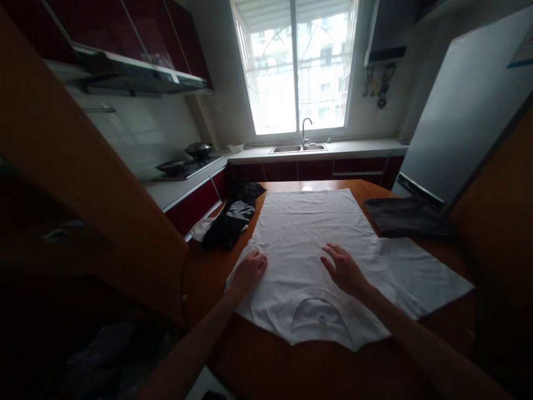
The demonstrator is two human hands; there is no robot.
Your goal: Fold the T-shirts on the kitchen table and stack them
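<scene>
The room is dim, lit almost wholly by daylight from the window [296, 66] at twelve o'clock, which is blown out to white glare so the view beyond it is washed and hazy. That backlight puts a bright sheen on the far edge of the table [291, 186] and lifts the white T-shirt [308, 233] to a grey glow, while the edges from seven to nine o'clock sink into near black. The wide lens bows straight lines outward at three and nine o'clock, and detail there is soft and smeared.
</scene>
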